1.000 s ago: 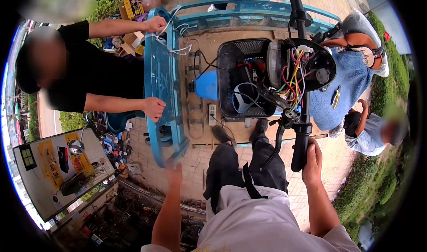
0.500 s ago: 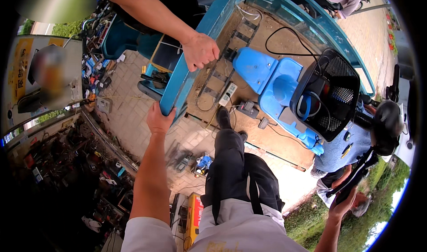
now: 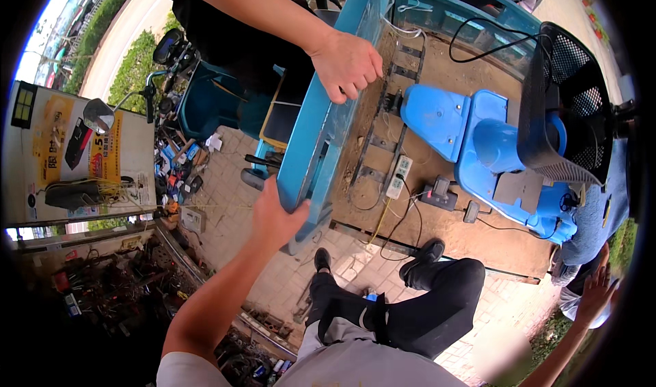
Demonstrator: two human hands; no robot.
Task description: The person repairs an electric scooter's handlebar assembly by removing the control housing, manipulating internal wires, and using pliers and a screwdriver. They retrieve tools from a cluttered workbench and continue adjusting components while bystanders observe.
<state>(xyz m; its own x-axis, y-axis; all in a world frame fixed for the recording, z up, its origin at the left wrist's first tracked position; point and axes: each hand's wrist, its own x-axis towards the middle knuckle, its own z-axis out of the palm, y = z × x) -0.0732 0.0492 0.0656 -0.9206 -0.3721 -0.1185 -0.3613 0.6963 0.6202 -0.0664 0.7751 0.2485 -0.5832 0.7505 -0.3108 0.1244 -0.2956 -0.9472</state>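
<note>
At the near end of the teal side panel (image 3: 318, 130) of a cargo bed, my left hand (image 3: 277, 212) is closed, its thumb and fingers around the panel's edge. My right hand (image 3: 594, 292) is far out at the right, its fingers stretched out and nothing seen in them. It is nearest to a blue-grey cloth (image 3: 601, 212). Another person's hand (image 3: 347, 65) lies over the same panel, farther along than my left hand. On the bed floor (image 3: 369, 216) sits a bright blue plastic scooter body part (image 3: 437, 120), with a black mesh basket (image 3: 557, 137) at its right end.
A white power strip (image 3: 399, 177) and a black charger (image 3: 439, 194) with cables lie on the bed. My black shoe (image 3: 430, 251) is raised at the bed's edge; the other shoe (image 3: 322, 259) is on paving. Cluttered tools and parts (image 3: 116, 281) fill the lower left.
The view has shifted and tilted. My right hand, earlier by a black handle-like part, is now stretched out without it. My legs have moved apart. My left hand stays on the panel.
</note>
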